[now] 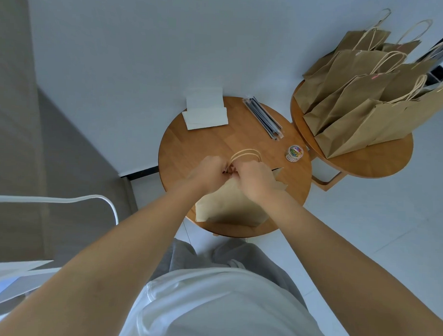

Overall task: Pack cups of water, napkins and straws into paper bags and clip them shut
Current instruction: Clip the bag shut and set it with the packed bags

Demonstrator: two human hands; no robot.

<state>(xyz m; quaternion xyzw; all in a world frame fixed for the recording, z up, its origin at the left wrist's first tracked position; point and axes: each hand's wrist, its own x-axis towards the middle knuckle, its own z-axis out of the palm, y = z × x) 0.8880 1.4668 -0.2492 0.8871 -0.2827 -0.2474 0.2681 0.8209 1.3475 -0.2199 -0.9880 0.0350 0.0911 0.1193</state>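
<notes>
A brown paper bag (pixel 229 205) stands on the round wooden table (pixel 191 146) in front of me, its twine handles (pixel 246 153) sticking up beyond my hands. My left hand (pixel 207 172) and my right hand (pixel 252 179) meet at the bag's top edge, both with fingers curled and pinching the paper mouth together. What sits between the fingertips is hidden. White napkins (pixel 206 114) lie at the table's far left, wrapped straws (pixel 263 117) at the far right, and a small clear jar of coloured paper clips (pixel 294 153) stands to the right of my hands.
A second round table (pixel 366 163) at the right carries several paper bags (pixel 368 97) with handles, some showing clips at the top. A white wall runs behind both tables. A white chair rail (pixel 63 200) curves at my left.
</notes>
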